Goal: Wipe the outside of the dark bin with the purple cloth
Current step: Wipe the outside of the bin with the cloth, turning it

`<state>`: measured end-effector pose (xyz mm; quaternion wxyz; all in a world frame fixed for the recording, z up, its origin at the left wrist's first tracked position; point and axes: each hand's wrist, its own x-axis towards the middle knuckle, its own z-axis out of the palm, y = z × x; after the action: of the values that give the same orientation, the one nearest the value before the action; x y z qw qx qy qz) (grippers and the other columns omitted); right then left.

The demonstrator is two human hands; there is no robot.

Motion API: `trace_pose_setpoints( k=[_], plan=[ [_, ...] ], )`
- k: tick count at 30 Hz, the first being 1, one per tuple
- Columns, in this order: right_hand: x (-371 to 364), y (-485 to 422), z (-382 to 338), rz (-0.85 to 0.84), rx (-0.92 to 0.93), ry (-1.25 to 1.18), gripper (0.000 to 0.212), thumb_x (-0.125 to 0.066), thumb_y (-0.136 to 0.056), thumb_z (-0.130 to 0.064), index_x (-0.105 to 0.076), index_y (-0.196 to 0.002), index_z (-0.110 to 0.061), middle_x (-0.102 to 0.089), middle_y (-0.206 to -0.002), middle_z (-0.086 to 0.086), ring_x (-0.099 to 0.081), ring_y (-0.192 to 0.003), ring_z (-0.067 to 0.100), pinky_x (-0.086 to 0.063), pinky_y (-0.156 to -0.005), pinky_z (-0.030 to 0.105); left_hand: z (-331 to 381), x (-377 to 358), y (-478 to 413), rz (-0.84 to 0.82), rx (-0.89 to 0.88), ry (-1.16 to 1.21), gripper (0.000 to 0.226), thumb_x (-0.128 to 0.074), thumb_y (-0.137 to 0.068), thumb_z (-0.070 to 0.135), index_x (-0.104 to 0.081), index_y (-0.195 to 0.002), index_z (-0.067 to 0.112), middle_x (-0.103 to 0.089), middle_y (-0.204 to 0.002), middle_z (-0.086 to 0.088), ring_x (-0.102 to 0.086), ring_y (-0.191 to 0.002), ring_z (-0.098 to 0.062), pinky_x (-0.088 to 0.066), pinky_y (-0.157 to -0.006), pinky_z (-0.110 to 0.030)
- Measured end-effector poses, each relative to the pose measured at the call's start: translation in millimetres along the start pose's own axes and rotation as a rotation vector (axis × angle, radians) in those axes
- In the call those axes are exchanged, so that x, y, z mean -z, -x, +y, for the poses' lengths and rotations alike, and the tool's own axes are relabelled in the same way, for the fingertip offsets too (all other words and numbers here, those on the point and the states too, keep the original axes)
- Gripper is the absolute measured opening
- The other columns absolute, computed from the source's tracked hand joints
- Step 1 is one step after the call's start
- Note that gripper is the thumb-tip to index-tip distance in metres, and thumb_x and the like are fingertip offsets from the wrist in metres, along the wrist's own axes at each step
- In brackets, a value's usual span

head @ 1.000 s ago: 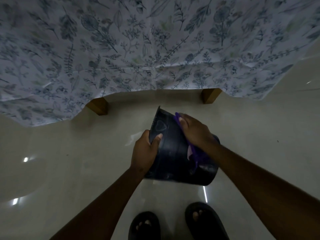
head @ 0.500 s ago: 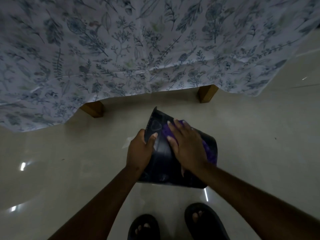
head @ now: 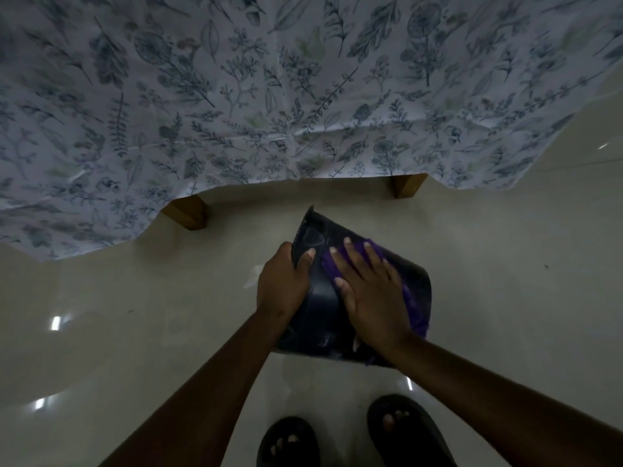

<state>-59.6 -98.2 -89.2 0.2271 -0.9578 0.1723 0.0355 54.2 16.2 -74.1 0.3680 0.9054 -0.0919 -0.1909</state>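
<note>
Now the left hand point(head: 281, 281) clamps the dark bin point(head: 322, 298) by its far rim; the right hand point(head: 371, 294), fingers spread, should press the purple cloth point(head: 328, 267) flat, sweeping what seems the unwiped near wall.

Just the one head cam here, worn by the person and pointed forward and steeply down, wide-angle (edges bend a lot). It sits close above both forearms, with the floor point(head: 505, 298) and the person's sandals point(head: 404, 433) at the bottom edge and a leafy-print cloth point(head: 236, 96) filling the top.
</note>
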Motion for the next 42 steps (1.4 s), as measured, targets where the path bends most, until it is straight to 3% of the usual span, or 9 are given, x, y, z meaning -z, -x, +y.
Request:
trace_pose_setpoints(
  k=[3,7,10,16,21,23,27,32,42],
  plan=[
    [9,-54,21,-0.036,-0.054,-0.072,0.052,-0.016,-0.100,-0.044,-0.037,-0.145,-0.027,-0.043,-0.150,0.005,-0.040,-0.137,0.026,-0.032,-0.110,0.042,2,-1,0,0.041,0.011,-0.023,0.036,-0.047,-0.098,0.041,-0.058,-0.106,0.007,-0.068,-0.103,-0.011,-0.064,-0.091,-0.028,-0.045,-0.071,-0.029],
    [18,-108,39,-0.414,-0.425,-0.297,0.065,-0.010,-0.099,-0.056,-0.039,-0.145,-0.020,-0.042,-0.149,0.015,-0.042,-0.134,0.033,-0.028,-0.113,0.045,2,-1,7,0.037,0.041,-0.003,0.035,-0.047,-0.098,0.040,-0.058,-0.106,0.008,-0.065,-0.097,-0.006,-0.064,-0.089,-0.026,-0.045,-0.070,-0.028],
    [13,-78,22,-0.211,-0.256,-0.150,0.056,-0.011,-0.102,-0.043,-0.041,-0.142,-0.019,-0.049,-0.144,0.012,-0.047,-0.129,0.030,-0.034,-0.107,0.040,-2,0,1,0.027,0.073,-0.060,0.036,-0.047,-0.098,0.041,-0.058,-0.104,0.008,-0.063,-0.095,-0.005,-0.059,-0.082,-0.021,-0.042,-0.069,-0.028],
    [-14,39,2,-0.066,0.149,0.058,0.051,-0.011,-0.102,-0.044,-0.009,-0.152,-0.034,-0.005,-0.163,-0.006,0.006,-0.150,0.021,-0.002,-0.120,0.044,12,-2,-19,-0.042,0.096,-0.073,0.027,-0.045,-0.099,0.037,-0.054,-0.095,0.012,-0.059,-0.090,-0.003,-0.059,-0.082,-0.024,-0.041,-0.069,-0.029],
    [1,-36,14,-0.027,-0.005,-0.020,0.050,-0.015,-0.101,-0.036,-0.028,-0.148,-0.026,-0.035,-0.155,0.002,-0.031,-0.143,0.025,-0.028,-0.114,0.043,3,2,-6,-0.035,0.024,-0.055,0.035,-0.042,-0.100,0.038,-0.056,-0.106,0.007,-0.059,-0.092,-0.003,-0.058,-0.082,-0.021,-0.042,-0.069,-0.028],
    [7,-77,25,-0.162,-0.120,-0.180,0.049,-0.015,-0.104,-0.037,-0.034,-0.147,-0.024,-0.044,-0.149,0.005,-0.042,-0.135,0.025,-0.032,-0.110,0.041,-1,2,0,-0.036,0.025,-0.034,0.035,-0.043,-0.100,0.038,-0.057,-0.108,0.007,-0.061,-0.095,-0.004,-0.057,-0.082,-0.019,-0.043,-0.070,-0.028],
    [1,-68,21,-0.131,-0.074,-0.099,0.051,-0.016,-0.103,-0.039,-0.031,-0.148,-0.022,-0.038,-0.153,0.005,-0.037,-0.140,0.025,-0.029,-0.112,0.039,-3,2,-8,-0.045,0.080,-0.084,0.032,-0.045,-0.099,0.039,-0.057,-0.104,0.009,-0.061,-0.092,-0.003,-0.058,-0.081,-0.023,-0.045,-0.071,-0.030],
    [-11,11,9,-0.075,0.178,0.087,0.055,-0.013,-0.100,-0.049,-0.009,-0.151,-0.032,-0.007,-0.161,-0.006,0.000,-0.150,0.021,-0.004,-0.118,0.042,10,-6,-29,-0.016,0.119,-0.122,0.036,-0.047,-0.095,0.046,-0.059,-0.092,0.012,-0.062,-0.085,-0.003,-0.062,-0.081,-0.025,-0.041,-0.066,-0.028],
    [14,-80,39,0.038,-0.073,-0.144,0.053,-0.016,-0.102,-0.041,-0.040,-0.144,-0.020,-0.048,-0.147,0.005,-0.044,-0.134,0.023,-0.032,-0.111,0.037,2,4,-1,-0.083,-0.043,0.064,0.030,-0.046,-0.099,0.039,-0.054,-0.108,0.012,-0.063,-0.096,-0.002,-0.062,-0.085,-0.019,-0.048,-0.068,-0.026]
  ],
)
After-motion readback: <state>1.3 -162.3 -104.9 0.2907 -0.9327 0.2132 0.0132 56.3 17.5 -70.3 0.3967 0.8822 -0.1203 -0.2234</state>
